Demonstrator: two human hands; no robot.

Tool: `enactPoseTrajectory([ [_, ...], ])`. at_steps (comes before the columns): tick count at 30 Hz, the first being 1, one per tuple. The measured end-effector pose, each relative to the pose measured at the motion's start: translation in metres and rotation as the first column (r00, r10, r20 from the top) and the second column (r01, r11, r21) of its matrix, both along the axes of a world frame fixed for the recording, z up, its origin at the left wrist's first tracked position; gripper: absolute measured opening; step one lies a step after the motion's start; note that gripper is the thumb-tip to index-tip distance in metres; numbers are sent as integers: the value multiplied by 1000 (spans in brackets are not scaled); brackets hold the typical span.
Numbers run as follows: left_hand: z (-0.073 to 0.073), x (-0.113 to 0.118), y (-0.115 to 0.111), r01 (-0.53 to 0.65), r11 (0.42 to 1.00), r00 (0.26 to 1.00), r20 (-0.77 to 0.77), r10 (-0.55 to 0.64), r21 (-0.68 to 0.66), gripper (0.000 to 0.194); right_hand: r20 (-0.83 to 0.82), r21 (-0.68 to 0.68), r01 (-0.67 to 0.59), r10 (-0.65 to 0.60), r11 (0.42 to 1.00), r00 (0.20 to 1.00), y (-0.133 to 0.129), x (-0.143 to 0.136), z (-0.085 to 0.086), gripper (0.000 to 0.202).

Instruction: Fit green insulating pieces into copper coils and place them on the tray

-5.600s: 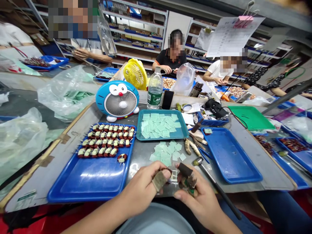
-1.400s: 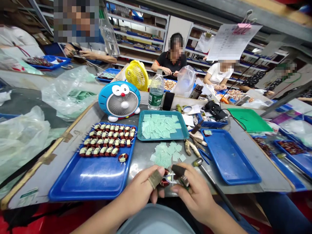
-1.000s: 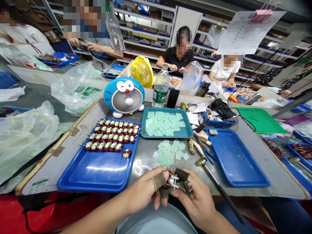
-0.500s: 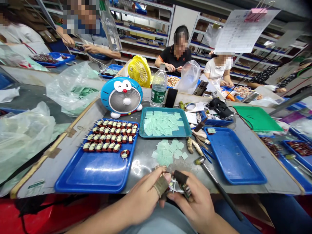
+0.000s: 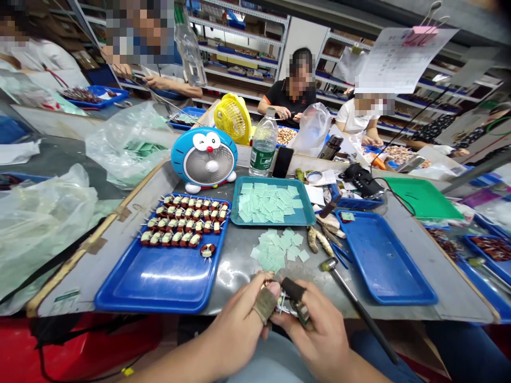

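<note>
Both my hands meet over the table's front edge, closed around a small wire-wound coil (image 5: 281, 304). Its pale leads stick out between the fingers, and most of it is hidden. My left hand (image 5: 249, 314) grips the coil from the left, with a worn tan wrap on the thumb. My right hand (image 5: 313, 324) presses in from the right, a dark sleeve on its index finger. Some dark, shiny piece by the right fingers is too covered to name. Several finished-looking coils with pale centres stand in rows in the blue tray (image 5: 147, 287) at left; one coil (image 5: 207, 251) lies apart.
Pale green square sheets (image 5: 273, 250) lie loose beyond my hands, with more in a teal tray (image 5: 311, 219). A hammer (image 5: 359, 306), pliers (image 5: 341, 256) and another blue tray (image 5: 393, 266) are at right. A cartoon fan (image 5: 204, 159) and water bottle (image 5: 263, 143) stand behind. Co-workers sit opposite.
The camera view has shifted slightly, so the scene sits a little to the right. Both hands keep their hold on the coil, with hardly any movement.
</note>
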State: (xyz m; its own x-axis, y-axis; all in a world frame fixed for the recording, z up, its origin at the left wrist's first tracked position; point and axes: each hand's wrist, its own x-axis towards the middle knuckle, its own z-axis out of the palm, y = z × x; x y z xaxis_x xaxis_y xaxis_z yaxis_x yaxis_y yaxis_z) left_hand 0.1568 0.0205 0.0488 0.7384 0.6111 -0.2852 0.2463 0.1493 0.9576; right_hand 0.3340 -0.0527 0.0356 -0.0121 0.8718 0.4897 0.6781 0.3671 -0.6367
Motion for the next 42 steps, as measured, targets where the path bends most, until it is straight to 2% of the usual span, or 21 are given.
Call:
enactPoseTrajectory([
  [4, 2, -1, 0, 27, 999, 999, -47, -25, 34, 45, 17, -70, -166, 167, 984, 986, 4, 3, 7, 24],
  [9, 2, -1, 2, -18, 998, 999, -35, 21, 67, 44, -38, -5, -40, 40, 999, 998, 4, 2, -2, 38],
  [11, 5, -4, 8, 38, 991, 999, -36, -34, 131, 44, -57, -43, -88, 86, 995, 995, 1, 5, -8, 48],
  [13, 6, -7, 16, 97, 963, 995, -6, -98, 253, 40, -185, -153, -94, 64, 984, 981, -2, 10, -12, 54],
  [15, 1, -10, 23, 106, 895, 989, 45, -139, 434, 32, -424, -327, -92, -60, 940, 904, -4, 14, -14, 48],
  [17, -10, -11, 28, 47, 764, 987, 89, -135, 643, 32, -651, -448, -218, -149, 867, 744, -4, 14, -13, 41],
  [19, -23, -11, 28, -2, 604, 983, 113, -146, 797, 41, -787, -445, -374, -155, 814, 598, -3, 11, -11, 41],
  [20, -29, -12, 27, -14, 551, 981, 117, -153, 834, 46, -820, -426, -418, -148, 802, 553, -2, 10, -9, 41],
  [21, -32, -12, 26, -18, 532, 981, 118, -154, 847, 50, -835, -415, -432, -147, 801, 531, -1, 9, -8, 41],
  [22, -33, -13, 24, -17, 557, 982, 120, -148, 830, 55, -833, -414, -419, -150, 808, 533, -1, 8, -7, 41],
  [23, -32, -13, 23, -17, 630, 982, 132, -136, 776, 62, -816, -417, -388, -150, 822, 559, -2, 7, -6, 39],
  [24, -29, -14, 21, -12, 737, 981, 150, -122, 675, 68, -780, -416, -340, -139, 843, 610, -2, 8, -6, 38],
  [25, -25, -13, 20, 0, 849, 979, 172, -106, 528, 71, -720, -406, -277, -119, 871, 683, -3, 8, -6, 37],
  [26, -20, -12, 19, 22, 938, 977, 192, -93, 346, 69, -635, -382, -210, -90, 900, 767, -4, 9, -6, 36],
  [27, -15, -10, 19, 49, 986, 975, 208, -83, 161, 62, -532, -342, -150, -60, 928, 844, -4, 10, -6, 35],
  [29, -8, -5, 19, 91, 992, 973, 221, -69, -89, 51, -340, -248, -70, -19, 966, 940, -3, 11, -8, 36],
  [32, -3, 2, 20, 108, 972, 975, 215, -62, -208, 48, -224, -185, -38, -4, 982, 974, -2, 13, -9, 40],
  [37, -1, 4, 20, 121, 975, 980, 179, -87, -187, 47, -188, -154, -53, 23, 987, 982, -2, 15, -7, 49],
  [42, 0, 3, 18, 97, 993, 992, 86, -91, -73, 46, -231, -140, -24, -9, 990, 973, 1, 11, -2, 41],
])
